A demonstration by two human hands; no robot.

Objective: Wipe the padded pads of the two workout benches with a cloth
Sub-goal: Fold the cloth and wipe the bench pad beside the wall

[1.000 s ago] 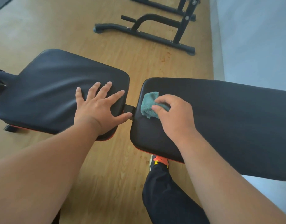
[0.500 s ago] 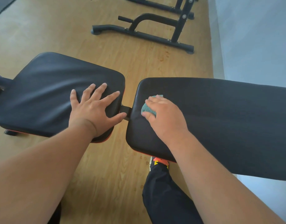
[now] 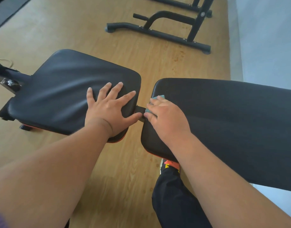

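Note:
Two black padded pads of one bench lie before me. The seat pad [image 3: 62, 89] is on the left, the long back pad [image 3: 231, 116] on the right, joined by a black metal bar [image 3: 140, 111]. My left hand [image 3: 111, 111] lies flat on the seat pad's right end, fingers spread, holding nothing. My right hand [image 3: 166, 119] presses a teal cloth [image 3: 159, 97] onto the back pad's left edge. Most of the cloth is hidden under the hand; bits show above the fingers and at the fingertips.
Wooden floor [image 3: 125, 170] runs under the bench. A black steel frame [image 3: 159, 32] of other gym equipment stands at the back. A pale wall [image 3: 264, 38] is on the right. My leg in black trousers [image 3: 174, 198] and an orange shoe [image 3: 170, 164] are below the back pad.
My right hand has slid the cloth left to the very edge of the back pad, covering more of it. The left hand stays flat on the seat pad.

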